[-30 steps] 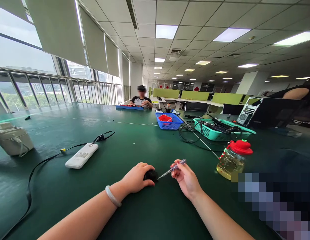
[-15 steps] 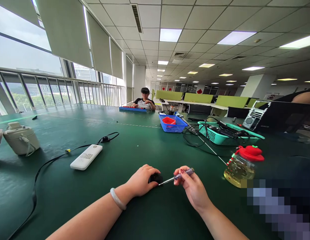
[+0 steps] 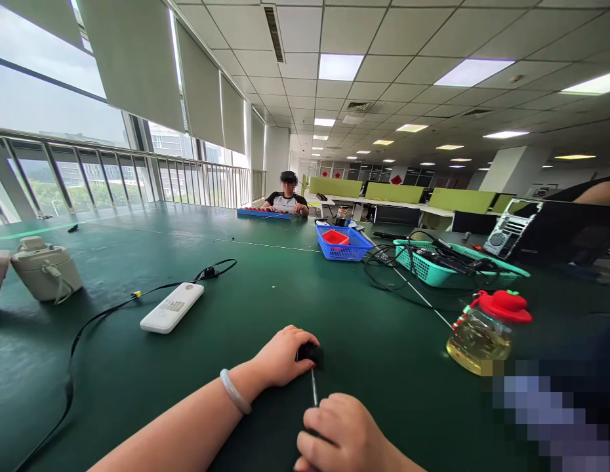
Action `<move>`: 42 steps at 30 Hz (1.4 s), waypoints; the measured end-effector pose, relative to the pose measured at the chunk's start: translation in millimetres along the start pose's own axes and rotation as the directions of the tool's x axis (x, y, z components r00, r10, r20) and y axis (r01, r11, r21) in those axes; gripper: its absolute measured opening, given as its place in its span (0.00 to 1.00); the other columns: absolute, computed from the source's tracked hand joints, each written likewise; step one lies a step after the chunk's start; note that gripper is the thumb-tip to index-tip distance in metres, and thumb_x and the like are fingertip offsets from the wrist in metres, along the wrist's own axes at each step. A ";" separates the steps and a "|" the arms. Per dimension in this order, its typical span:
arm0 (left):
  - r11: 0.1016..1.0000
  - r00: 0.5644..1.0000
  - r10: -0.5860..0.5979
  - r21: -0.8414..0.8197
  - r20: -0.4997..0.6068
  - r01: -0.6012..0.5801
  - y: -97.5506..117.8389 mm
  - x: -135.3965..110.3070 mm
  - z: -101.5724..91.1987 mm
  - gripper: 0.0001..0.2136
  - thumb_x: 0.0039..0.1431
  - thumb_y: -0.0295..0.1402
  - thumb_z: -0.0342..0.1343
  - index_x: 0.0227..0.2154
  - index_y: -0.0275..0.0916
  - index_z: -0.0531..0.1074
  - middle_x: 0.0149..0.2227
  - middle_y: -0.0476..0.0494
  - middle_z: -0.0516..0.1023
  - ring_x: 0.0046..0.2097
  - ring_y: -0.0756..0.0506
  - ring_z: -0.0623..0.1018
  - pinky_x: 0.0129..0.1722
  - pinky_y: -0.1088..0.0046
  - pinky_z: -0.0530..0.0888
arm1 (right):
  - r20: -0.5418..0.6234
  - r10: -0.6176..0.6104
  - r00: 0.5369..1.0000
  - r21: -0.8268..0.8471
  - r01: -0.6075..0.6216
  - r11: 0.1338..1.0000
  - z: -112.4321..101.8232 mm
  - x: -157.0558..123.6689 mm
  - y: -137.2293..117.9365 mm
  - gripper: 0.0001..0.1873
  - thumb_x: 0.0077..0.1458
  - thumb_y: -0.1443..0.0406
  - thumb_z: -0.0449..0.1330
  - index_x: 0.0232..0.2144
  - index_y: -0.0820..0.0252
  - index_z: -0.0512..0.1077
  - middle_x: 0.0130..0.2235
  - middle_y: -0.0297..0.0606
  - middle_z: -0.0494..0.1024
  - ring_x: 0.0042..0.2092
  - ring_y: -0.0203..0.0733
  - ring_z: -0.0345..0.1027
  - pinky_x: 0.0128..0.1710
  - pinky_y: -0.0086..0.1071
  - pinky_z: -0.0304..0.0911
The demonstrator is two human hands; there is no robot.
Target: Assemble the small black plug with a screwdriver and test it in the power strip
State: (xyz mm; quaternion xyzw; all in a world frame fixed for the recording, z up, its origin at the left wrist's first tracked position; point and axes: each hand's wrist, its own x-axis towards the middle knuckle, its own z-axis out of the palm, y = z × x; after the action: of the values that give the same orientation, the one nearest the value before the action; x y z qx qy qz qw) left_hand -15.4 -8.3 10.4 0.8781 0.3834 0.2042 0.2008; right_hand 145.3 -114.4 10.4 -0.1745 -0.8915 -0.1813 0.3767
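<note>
Under my left hand (image 3: pixel 288 354) is a small black object (image 3: pixel 309 353) on the green tabletop; the fingers curl over its far side and the thumb presses its near side. Its kind cannot be made out. My right hand (image 3: pixel 344 432) is closed in a fist around the handle of a screwdriver (image 3: pixel 314 387). The handle is hidden by the fingers. The thin metal shaft points away from me, and its tip is at the near edge of the black object, close to my left thumb.
A white power bank (image 3: pixel 172 307) and a black strap (image 3: pixel 96 316) lie to the left, by a beige bottle (image 3: pixel 46 269). At right stand a red-lidded jar (image 3: pixel 482 337), a teal basket (image 3: pixel 423 270) of cables and a blue basket (image 3: pixel 342 250). A person (image 3: pixel 288 196) sits at the far end.
My right hand has swung down and toward me, its grip going from a pinch to a fist. The screwdriver now points forward instead of leftward. My left hand stays on the black object.
</note>
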 end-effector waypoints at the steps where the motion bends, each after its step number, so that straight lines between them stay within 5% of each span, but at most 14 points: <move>1: 1.000 1.000 -0.006 -0.002 0.003 0.006 0.4 -0.2 -0.7 0.16 0.51 0.32 0.61 0.44 0.43 0.73 0.43 0.45 0.78 0.48 0.42 0.73 0.51 0.64 0.69 | -0.017 -0.068 0.998 -0.046 0.067 0.997 6.7 -1.0 -2.9 0.18 0.67 0.59 0.48 0.26 0.57 0.68 0.20 0.30 0.66 0.21 0.35 0.51 0.21 0.32 0.43; 6: 1.000 1.000 -0.011 -0.009 0.011 0.011 -0.1 -0.4 -2.1 0.16 0.51 0.33 0.61 0.44 0.43 0.73 0.43 0.46 0.78 0.48 0.42 0.73 0.51 0.64 0.69 | 0.004 -0.172 0.985 -0.137 0.171 0.976 22.8 -1.7 -8.7 0.19 0.59 0.69 0.57 0.17 0.57 0.59 0.16 0.27 0.57 0.20 0.35 0.42 0.22 0.34 0.35; 10: 1.000 1.000 0.000 -0.023 -0.001 0.000 -1.7 1.8 -0.8 0.16 0.50 0.33 0.62 0.44 0.43 0.74 0.42 0.46 0.78 0.47 0.42 0.73 0.51 0.65 0.69 | 0.005 -0.054 0.999 -0.127 0.054 0.990 11.2 -1.5 -2.2 0.27 0.65 0.57 0.50 0.14 0.58 0.58 0.16 0.30 0.58 0.22 0.36 0.46 0.24 0.34 0.37; 16: 1.000 1.000 0.002 -0.031 -0.002 -0.002 0.4 4.7 -0.7 0.18 0.49 0.32 0.62 0.45 0.42 0.74 0.43 0.46 0.79 0.46 0.42 0.74 0.50 0.64 0.70 | 0.231 0.113 0.966 0.015 -0.119 0.993 -6.4 -5.3 9.8 0.20 0.63 0.60 0.51 0.19 0.58 0.64 0.21 0.33 0.65 0.25 0.37 0.53 0.25 0.34 0.43; 23: 1.000 1.000 0.008 -0.014 -0.005 -0.008 1.1 5.2 -1.1 0.18 0.49 0.32 0.62 0.45 0.42 0.74 0.43 0.45 0.79 0.47 0.42 0.74 0.51 0.64 0.70 | 0.404 0.144 0.904 -0.030 -0.144 0.989 -7.3 -2.6 -1.6 0.12 0.58 0.66 0.55 0.22 0.58 0.63 0.25 0.33 0.68 0.28 0.38 0.55 0.26 0.34 0.45; 42: 1.000 1.000 0.012 -0.016 -0.011 -0.012 -0.4 6.4 -0.6 0.16 0.49 0.32 0.61 0.43 0.43 0.75 0.41 0.46 0.79 0.45 0.43 0.75 0.49 0.66 0.70 | 0.486 0.247 0.838 -0.128 -0.211 0.969 -3.4 -4.7 -0.9 0.08 0.57 0.69 0.57 0.25 0.58 0.64 0.28 0.33 0.70 0.30 0.39 0.59 0.30 0.35 0.49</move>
State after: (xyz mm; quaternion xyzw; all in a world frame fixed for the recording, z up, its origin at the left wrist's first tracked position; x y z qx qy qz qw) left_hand -12.0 -3.1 12.0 0.8776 0.3776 0.2131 0.2047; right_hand 150.0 -117.6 9.0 -0.3335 -0.9242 -0.1145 0.1464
